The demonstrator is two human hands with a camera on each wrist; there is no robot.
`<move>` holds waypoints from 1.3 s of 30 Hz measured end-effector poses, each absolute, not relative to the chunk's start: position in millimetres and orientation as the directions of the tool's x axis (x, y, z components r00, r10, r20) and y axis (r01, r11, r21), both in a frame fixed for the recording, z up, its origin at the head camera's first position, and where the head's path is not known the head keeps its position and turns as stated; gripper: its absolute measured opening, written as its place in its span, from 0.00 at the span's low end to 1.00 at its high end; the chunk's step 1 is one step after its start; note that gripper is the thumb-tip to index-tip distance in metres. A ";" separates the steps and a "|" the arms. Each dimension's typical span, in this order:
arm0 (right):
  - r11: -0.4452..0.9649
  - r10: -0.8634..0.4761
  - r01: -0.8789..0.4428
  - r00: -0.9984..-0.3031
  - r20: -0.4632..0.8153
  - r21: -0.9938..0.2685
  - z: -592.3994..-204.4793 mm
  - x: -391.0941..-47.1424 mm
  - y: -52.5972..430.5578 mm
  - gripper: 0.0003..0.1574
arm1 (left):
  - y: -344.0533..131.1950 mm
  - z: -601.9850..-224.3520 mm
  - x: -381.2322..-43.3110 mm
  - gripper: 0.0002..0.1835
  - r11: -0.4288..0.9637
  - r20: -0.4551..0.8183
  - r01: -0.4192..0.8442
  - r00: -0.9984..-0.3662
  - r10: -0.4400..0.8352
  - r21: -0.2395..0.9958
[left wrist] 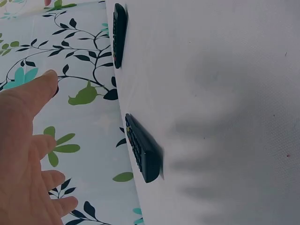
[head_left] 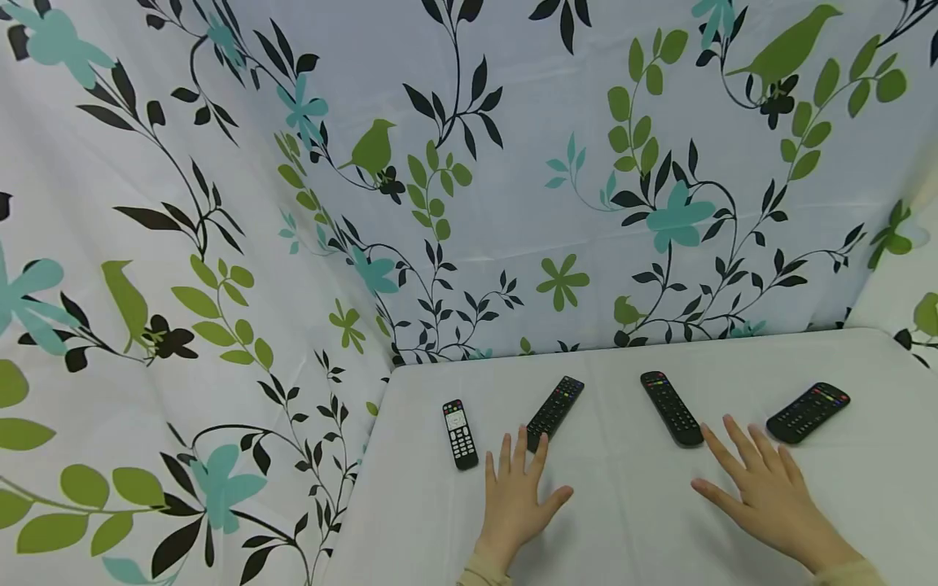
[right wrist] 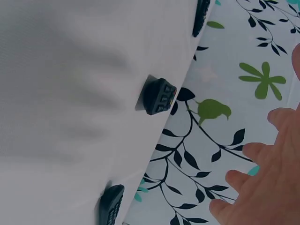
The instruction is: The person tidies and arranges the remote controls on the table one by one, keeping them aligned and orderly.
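My left hand (head_left: 515,496) hovers over the table with its fingers spread and holds nothing. Beyond its fingertips lies a slim black remote control (head_left: 555,413), partly overlapped by the index finger in the head view. To its left is a smaller remote (head_left: 460,435) with a light grey top section. My right hand (head_left: 769,496), fingers likewise spread and holding nothing, is between two more black remotes. The longer remote (head_left: 672,408) lies just past its index fingertip, and the wider, curved remote (head_left: 808,413) is beyond its other fingers. Shadows beneath both hands show on the cloth.
A white cloth covers the table (head_left: 608,521). Behind it and along the left side hangs a white curtain (head_left: 513,203) printed with leaves, birds and flowers, close to the table's back edge.
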State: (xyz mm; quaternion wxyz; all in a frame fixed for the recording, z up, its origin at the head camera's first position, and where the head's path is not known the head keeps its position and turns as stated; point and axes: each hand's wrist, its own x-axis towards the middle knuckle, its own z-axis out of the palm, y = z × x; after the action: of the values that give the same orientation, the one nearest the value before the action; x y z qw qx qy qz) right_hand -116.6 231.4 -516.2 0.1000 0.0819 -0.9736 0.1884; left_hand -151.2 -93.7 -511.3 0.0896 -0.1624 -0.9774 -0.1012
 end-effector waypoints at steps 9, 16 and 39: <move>0.900 -0.133 -0.197 -0.974 0.185 -0.389 -502.3 -128.0 218.0 0.52 | -97.7 -510.9 -157.6 0.37 0.896 0.241 0.338 -0.931 0.274 0.287; 0.875 -0.154 -0.192 -0.981 0.120 -0.445 -492.4 -139.2 194.7 0.49 | -108.1 -509.4 -160.3 0.33 0.871 0.249 0.288 -0.948 0.199 0.399; 0.723 -0.251 -0.266 -0.961 0.117 -0.638 -486.9 -180.7 93.7 0.37 | -147.9 -516.5 -170.5 0.31 0.825 0.264 0.152 -0.965 0.004 0.545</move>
State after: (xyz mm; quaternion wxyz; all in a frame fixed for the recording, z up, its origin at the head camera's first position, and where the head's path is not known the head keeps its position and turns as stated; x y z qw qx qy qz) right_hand -180.7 93.7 -486.9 0.0110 0.1393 -0.9280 0.3453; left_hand -170.5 -147.9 -516.5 0.1265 -0.0411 -0.9468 -0.2931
